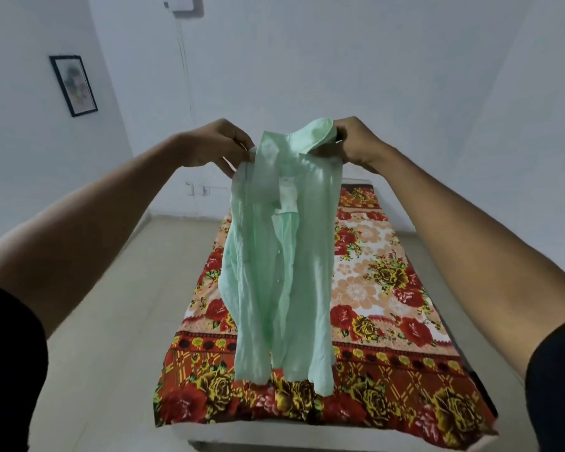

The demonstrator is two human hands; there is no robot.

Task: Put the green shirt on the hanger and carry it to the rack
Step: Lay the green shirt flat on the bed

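Note:
A pale green button shirt [281, 272] hangs in the air in front of me, its hem just above the near end of the bed. My left hand [217, 145] pinches the shirt's left shoulder at the top. My right hand [356, 141] grips the collar side at the top right. Both arms are stretched out at chest height. The shirt is crumpled and partly open down the front, with a white label showing inside the neck. No hanger and no rack are in view.
A narrow bed with a red floral cover [372, 288] runs away from me below the shirt. Beige floor tiles [128, 305] lie to its left. White walls enclose the room; a framed picture [73, 84] hangs on the left wall.

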